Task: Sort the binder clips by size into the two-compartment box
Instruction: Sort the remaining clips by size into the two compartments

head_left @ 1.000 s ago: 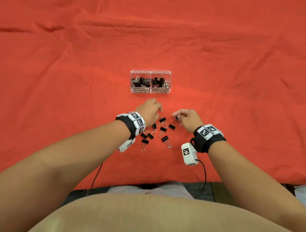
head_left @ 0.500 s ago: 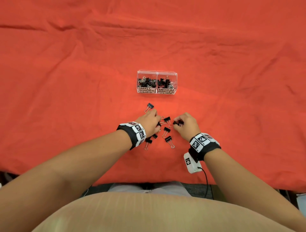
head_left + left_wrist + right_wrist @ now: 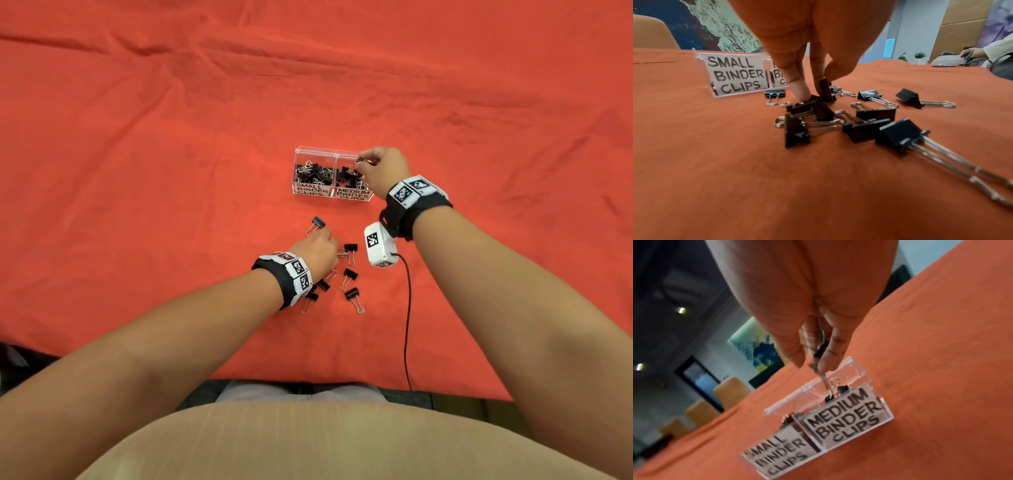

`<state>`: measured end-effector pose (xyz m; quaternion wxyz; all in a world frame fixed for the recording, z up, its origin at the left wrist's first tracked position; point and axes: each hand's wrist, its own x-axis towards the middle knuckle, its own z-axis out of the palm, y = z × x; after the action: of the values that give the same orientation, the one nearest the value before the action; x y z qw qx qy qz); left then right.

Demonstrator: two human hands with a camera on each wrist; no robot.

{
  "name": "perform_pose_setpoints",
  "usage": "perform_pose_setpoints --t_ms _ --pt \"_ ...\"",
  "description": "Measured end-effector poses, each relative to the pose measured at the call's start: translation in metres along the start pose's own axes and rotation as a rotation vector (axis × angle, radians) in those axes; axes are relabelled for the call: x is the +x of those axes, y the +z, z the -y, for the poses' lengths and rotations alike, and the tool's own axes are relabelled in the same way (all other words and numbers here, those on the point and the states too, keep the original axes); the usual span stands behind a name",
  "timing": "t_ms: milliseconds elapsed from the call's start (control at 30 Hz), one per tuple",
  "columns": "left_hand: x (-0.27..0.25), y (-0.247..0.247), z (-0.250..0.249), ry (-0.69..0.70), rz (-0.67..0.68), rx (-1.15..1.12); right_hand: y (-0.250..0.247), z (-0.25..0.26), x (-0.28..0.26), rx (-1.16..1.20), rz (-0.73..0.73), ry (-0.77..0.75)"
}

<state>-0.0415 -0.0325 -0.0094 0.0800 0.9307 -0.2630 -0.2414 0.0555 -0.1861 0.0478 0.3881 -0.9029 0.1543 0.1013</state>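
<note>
A clear two-compartment box [image 3: 313, 149] stands mid-table, labelled SMALL on the left and MEDIUM on the right, with black clips in both halves. My right hand [image 3: 363, 162] hovers over the medium compartment [image 3: 846, 415] and pinches a black binder clip [image 3: 821, 350] whose wire handles hang down into it. Nearer me, my left hand [image 3: 334, 250] is down in a scatter of loose clips [image 3: 350, 274]. In the left wrist view its fingertips [image 3: 801, 92] pinch one small black clip [image 3: 826, 92] held upright on the cloth, with the box [image 3: 735, 74] just behind.
One stray clip [image 3: 318, 222] lies between the pile and the box. The white wrist camera [image 3: 378, 245] and its black cable [image 3: 407, 325] hang over the cloth right of the pile. The red cloth ends at the near table edge [image 3: 308, 382]. Another person's hand [image 3: 970, 53] is far off.
My right hand has lifted a clip from the pile and carried it forward over the medium compartment. My left hand has stayed in the pile, fingers working on a clip.
</note>
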Motion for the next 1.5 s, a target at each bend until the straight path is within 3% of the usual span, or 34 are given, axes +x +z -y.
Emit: perform_pose_setpoints --t_ms 100,267,500,733,900,1066,1166,1300,1500 --pt "0.001 0.0 -0.001 0.019 0.008 0.022 0.003 -0.001 0.001 -0.189 0.039 -0.069" --pt "0.001 0.003 0.003 0.041 -0.005 0.03 0.011 -0.018 -0.028 -0.224 -0.015 -0.172" --pt "-0.001 0.003 0.002 0.0 -0.075 -0.029 0.047 -0.059 -0.074 -0.488 0.323 -0.074" --pt "0.001 0.004 0.004 -0.025 -0.046 -0.132 0.055 -0.074 -0.081 -0.339 0.296 -0.093" --pt "0.021 -0.034 0.008 -0.086 -0.25 -0.363 0.05 -0.078 -0.082 -0.169 0.259 -0.051" --pt "0.06 -0.078 0.011 -0.077 -0.331 -0.349 0.037 -0.076 -0.088 0.021 0.307 0.03" --pt "0.079 -0.089 0.011 -0.064 -0.31 -0.303 0.036 -0.077 -0.095 -0.046 0.365 0.06" --pt "0.091 -0.09 0.01 -0.056 -0.262 -0.258 0.042 -0.079 -0.103 -0.231 0.379 -0.066" --pt "0.065 -0.07 0.012 0.029 -0.247 -0.226 0.057 -0.09 -0.112 -0.354 0.459 -0.128"
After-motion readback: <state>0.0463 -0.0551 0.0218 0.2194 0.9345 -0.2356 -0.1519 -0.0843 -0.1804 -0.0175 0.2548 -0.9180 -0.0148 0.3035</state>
